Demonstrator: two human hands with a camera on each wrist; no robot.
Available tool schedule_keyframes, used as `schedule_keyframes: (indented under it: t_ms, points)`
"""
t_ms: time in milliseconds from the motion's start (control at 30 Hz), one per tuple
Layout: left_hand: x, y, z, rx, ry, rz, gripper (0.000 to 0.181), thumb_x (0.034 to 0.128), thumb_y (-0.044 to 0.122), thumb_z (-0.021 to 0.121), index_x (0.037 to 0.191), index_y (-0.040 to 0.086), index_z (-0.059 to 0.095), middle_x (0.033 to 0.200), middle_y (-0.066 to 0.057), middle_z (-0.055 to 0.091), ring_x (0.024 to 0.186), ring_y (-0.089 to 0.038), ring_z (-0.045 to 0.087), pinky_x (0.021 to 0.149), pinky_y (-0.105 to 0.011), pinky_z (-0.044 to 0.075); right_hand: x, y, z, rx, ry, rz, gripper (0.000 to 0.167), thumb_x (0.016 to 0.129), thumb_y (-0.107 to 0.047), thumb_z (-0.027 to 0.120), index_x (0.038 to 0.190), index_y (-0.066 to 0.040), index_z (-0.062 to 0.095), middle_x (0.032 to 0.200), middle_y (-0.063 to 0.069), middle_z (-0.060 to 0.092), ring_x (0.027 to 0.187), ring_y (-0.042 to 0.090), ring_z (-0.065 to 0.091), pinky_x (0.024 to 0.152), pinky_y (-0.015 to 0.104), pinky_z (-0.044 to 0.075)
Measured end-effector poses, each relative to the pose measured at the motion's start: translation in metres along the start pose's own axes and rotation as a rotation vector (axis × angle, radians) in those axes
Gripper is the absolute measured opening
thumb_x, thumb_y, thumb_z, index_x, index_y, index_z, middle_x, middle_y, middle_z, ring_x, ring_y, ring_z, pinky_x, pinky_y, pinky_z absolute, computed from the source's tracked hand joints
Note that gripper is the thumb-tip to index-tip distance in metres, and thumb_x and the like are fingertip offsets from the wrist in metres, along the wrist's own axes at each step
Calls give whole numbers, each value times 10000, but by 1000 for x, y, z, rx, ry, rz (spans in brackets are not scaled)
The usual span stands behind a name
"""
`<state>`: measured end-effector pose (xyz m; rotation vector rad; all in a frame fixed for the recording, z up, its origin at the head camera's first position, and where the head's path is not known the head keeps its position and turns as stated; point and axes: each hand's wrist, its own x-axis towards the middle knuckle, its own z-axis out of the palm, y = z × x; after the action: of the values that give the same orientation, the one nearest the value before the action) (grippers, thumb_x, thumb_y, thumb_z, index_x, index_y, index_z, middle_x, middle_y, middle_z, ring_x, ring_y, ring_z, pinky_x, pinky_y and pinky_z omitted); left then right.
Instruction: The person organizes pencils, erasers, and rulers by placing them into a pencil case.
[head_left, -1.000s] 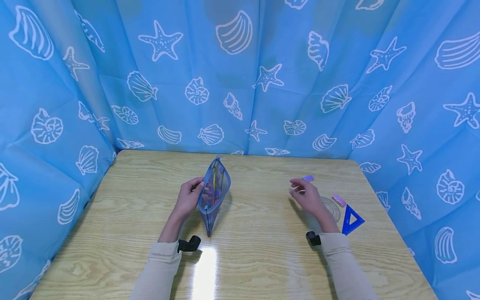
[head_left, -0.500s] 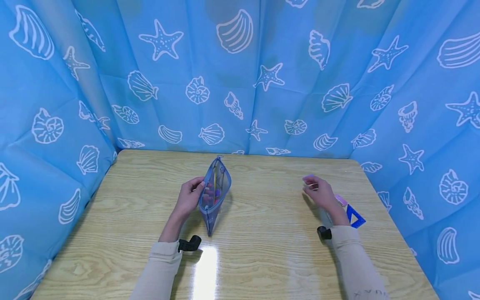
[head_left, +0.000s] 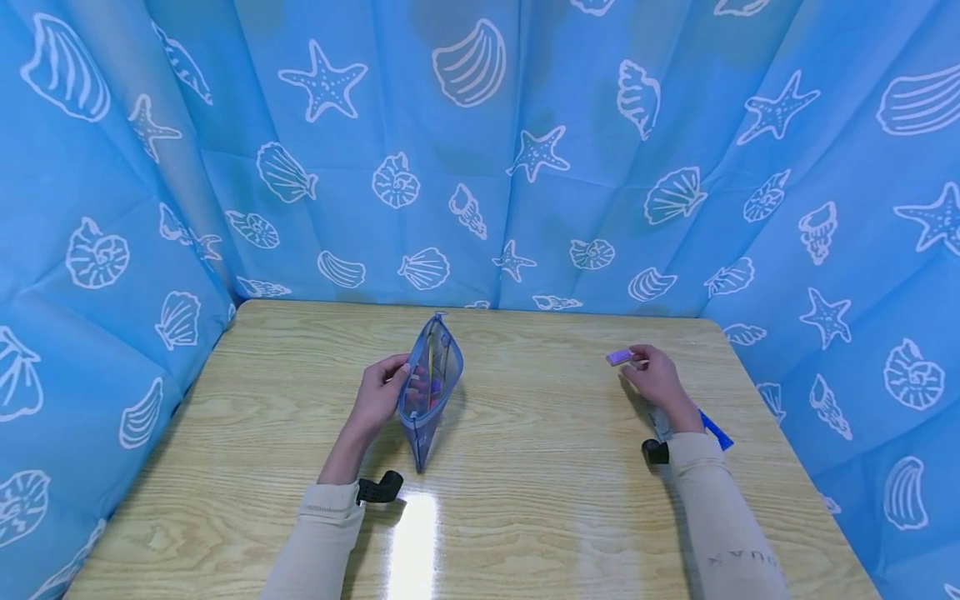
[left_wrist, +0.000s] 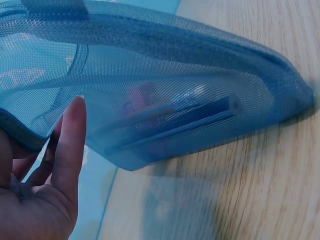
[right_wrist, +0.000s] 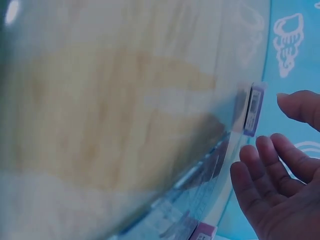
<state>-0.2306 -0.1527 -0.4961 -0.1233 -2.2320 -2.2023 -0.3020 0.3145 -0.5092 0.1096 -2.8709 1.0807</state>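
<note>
My left hand point(head_left: 378, 392) pinches the left rim of a blue mesh pouch point(head_left: 420, 437) that stands unzipped, with a yellow pencil point(head_left: 431, 358) and small coloured items inside. In the left wrist view the thumb and fingers of that hand point(left_wrist: 50, 185) are on either side of the mesh point(left_wrist: 200, 70). On the right, my other hand point(head_left: 660, 385) is at a small purple block point(head_left: 618, 357) on the table. The right wrist view shows this hand point(right_wrist: 280, 185) with its fingers and thumb spread apart, a small gap from the labelled block point(right_wrist: 254, 109).
A blue set square point(head_left: 716, 431) lies partly hidden behind the right wrist, beside a clear piece point(head_left: 661, 424). A second labelled block point(right_wrist: 204, 231) shows at the bottom of the right wrist view. The patterned curtain point(head_left: 487, 233) borders the wooden table point(head_left: 525, 467).
My right hand has moved right, from left of the purple block to its right side, and now covers the pink block and more of the set square. The left hand and pouch are nearly unchanged.
</note>
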Motion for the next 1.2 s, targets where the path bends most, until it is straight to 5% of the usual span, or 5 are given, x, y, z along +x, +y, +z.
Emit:
schedule_keyframes:
  t_ms: [633,900,1200]
  points:
    - [-2,2,-1,-1,6,1,334,1095,54,408,1320,-143,558,1183,-343,628,943,-285,702,789,-326,636,18,-2,0,-158,-103,57,575,988,-227,626,1329,216,493,1290,418,536,1193,522,535,1013,598,474]
    - [0,2,0,-27,10,-19,330,1091,41,410,1320,-151,549,1200,-365,604,985,-372,689,804,-347,637,18,-9,1,-167,-93,114,657,958,-320,675,1332,194,509,1296,391,548,1149,483,553,978,579,497]
    - [-1,2,-1,-27,15,-14,327,1092,42,412,1312,-154,553,1196,-364,606,956,-327,696,797,-335,637,18,-10,1,-164,-74,147,645,934,-331,698,1286,185,535,1281,376,549,1144,485,530,978,580,490]
